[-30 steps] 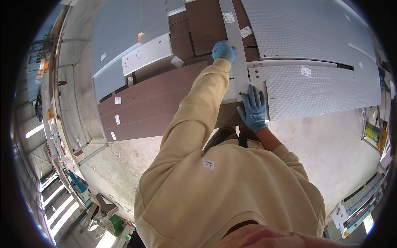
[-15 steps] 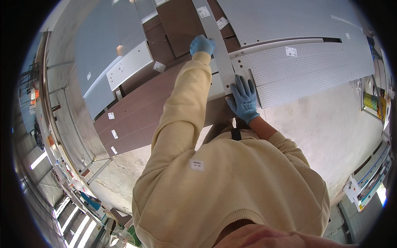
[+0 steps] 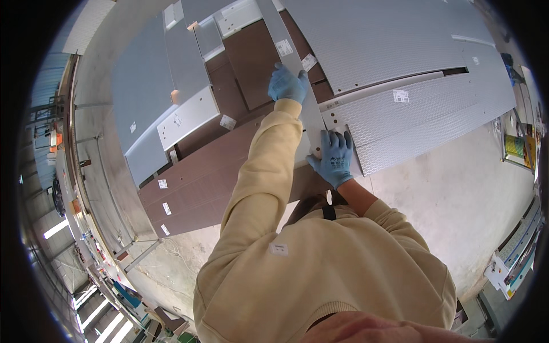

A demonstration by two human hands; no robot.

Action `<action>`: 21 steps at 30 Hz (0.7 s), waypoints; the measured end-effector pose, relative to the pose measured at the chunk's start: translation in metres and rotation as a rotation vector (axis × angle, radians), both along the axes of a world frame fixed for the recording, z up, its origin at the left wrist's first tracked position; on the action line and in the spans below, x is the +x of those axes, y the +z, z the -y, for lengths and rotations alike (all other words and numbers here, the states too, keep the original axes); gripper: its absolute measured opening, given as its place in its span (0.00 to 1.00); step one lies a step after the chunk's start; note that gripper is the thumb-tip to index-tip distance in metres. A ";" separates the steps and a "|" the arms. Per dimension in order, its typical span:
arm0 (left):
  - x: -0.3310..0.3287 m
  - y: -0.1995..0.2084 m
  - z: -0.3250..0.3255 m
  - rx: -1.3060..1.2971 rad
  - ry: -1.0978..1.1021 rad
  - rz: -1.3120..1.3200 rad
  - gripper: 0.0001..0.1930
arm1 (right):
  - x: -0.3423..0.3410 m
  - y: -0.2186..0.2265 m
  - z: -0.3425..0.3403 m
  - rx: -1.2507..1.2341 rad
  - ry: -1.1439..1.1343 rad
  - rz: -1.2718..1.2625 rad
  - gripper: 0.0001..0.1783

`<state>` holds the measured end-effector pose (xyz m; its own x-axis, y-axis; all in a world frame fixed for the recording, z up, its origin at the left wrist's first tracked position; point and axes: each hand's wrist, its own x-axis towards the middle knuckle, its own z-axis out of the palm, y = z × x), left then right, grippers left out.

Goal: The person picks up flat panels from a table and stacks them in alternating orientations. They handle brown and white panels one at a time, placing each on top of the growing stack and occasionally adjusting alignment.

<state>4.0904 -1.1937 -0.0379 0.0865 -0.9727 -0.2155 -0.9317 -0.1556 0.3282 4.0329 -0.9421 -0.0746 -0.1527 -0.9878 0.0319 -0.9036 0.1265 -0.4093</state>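
A long grey metal strip (image 3: 291, 60) with a white label lies lengthwise in front of me, across brown and grey sheet-metal panels. My left hand (image 3: 287, 86), in a blue glove, is curled over the strip's left edge, partway along it. At the near end, my right hand (image 3: 334, 160), gloved alike, grips the strip with its thumb to the left and its bent fingers to the right. Parts of the strip are hidden beneath both hands. A textured grey panel (image 3: 423, 123) with a label lies just right of my right hand.
Brown panels (image 3: 206, 183) with small labels spread to the left of my left arm. Beyond them are a white flanged piece (image 3: 189, 117) and a large blue-grey sheet (image 3: 143, 80). Another big grey sheet (image 3: 389, 40) covers the far right. Concrete floor (image 3: 423, 177) shows around the stack.
The view has shifted, and the panels appear lower in it. My left hand's fingers have loosened from a tight fist along the strip; my right hand's fingers are more bent.
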 end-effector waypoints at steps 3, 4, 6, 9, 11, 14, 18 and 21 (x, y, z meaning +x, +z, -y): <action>-0.014 0.002 0.004 0.046 -0.031 0.026 0.48 | 0.003 -0.003 0.001 0.004 -0.010 -0.030 0.47; -0.018 0.000 0.006 0.070 -0.020 0.055 0.48 | 0.005 -0.005 0.001 -0.003 -0.011 -0.036 0.46; -0.018 -0.003 0.016 0.157 -0.030 0.037 0.57 | 0.005 -0.008 -0.001 0.004 -0.008 -0.023 0.44; -0.018 -0.007 0.023 0.220 -0.013 0.025 0.58 | 0.005 -0.012 -0.002 -0.035 -0.009 -0.018 0.44; -0.020 -0.008 0.025 0.219 0.012 0.017 0.54 | 0.005 -0.013 -0.002 -0.028 -0.007 -0.016 0.44; -0.027 -0.008 0.027 0.215 0.052 0.006 0.48 | 0.005 -0.014 -0.003 -0.016 0.005 0.003 0.46; -0.031 -0.007 0.030 0.199 0.115 0.028 0.44 | 0.004 -0.014 -0.004 0.015 0.008 0.028 0.47; -0.031 -0.007 0.031 0.207 0.121 0.058 0.46 | 0.004 -0.013 -0.005 0.011 0.007 0.029 0.47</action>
